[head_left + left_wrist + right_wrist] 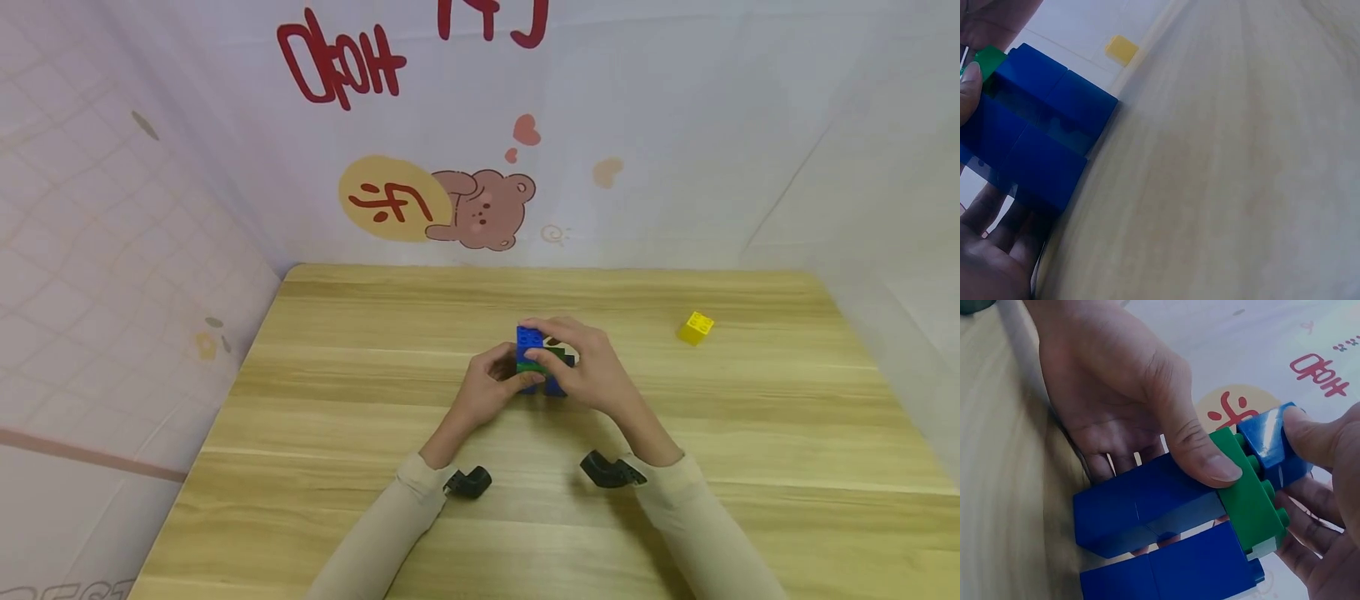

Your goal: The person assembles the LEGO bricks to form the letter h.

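Note:
A small build of toy building blocks stands on the table: two blue columns point(1147, 506) of stacked blocks side by side, with a long green block point(1249, 509) across their tops. My left hand point(483, 392) grips the build at one column, thumb on the green block's edge and fingers behind. Between thumb and fingers, my right hand point(592, 367) pinches a blue block point(1267, 447) at the left end of the green block's studs. Whether that block is fully seated, I cannot tell. In the left wrist view the columns' lower blocks point(1082, 109) meet the tabletop.
A yellow block point(697, 328) lies apart on the wooden table point(375, 317), to the right and back. A printed white cloth point(645, 100) hangs behind the table and at its sides. Dark wrist mounts point(611, 471) stick out from both sleeves.

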Tool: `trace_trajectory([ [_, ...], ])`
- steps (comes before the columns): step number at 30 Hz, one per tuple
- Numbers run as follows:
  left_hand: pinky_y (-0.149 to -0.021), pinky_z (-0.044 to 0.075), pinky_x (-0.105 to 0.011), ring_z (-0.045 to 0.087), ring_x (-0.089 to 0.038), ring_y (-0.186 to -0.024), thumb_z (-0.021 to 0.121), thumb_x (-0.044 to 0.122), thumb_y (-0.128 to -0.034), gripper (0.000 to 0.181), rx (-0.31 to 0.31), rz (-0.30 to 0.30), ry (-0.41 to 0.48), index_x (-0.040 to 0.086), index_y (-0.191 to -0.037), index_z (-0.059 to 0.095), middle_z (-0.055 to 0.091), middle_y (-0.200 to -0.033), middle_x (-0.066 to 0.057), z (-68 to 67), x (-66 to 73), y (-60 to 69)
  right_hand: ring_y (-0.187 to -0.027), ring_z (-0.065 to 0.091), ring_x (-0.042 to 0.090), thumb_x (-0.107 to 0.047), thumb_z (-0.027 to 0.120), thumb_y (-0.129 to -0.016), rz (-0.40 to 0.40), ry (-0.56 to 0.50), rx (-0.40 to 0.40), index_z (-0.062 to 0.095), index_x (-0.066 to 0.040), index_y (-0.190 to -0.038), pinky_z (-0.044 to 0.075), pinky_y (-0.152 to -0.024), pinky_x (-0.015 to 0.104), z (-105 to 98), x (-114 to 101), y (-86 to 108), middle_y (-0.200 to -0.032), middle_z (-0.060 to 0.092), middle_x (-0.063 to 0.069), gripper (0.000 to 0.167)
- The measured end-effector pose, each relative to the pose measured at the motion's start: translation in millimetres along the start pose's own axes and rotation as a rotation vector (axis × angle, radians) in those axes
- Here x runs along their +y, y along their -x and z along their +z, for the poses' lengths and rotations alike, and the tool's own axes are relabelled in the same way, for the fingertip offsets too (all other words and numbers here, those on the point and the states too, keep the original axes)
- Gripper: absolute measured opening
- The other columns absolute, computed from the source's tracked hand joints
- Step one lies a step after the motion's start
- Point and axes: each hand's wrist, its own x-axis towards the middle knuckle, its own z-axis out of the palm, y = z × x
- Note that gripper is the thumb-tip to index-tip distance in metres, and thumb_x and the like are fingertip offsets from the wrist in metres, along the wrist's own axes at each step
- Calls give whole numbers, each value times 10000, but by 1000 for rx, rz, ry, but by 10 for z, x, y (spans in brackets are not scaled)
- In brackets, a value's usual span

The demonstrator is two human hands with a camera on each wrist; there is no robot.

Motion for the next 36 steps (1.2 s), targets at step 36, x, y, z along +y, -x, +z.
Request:
trace_trajectory([
  [36, -984, 584, -329, 714, -220, -1139, 767, 133, -925, 365, -13, -41, 13, 136, -1279, 679, 717, -1255, -96, -18, -15, 6, -982, 698, 191, -99, 765, -928, 60, -94, 33, 689, -139, -1316, 610, -889, 456, -69, -11, 6, -1209, 744, 48, 398],
])
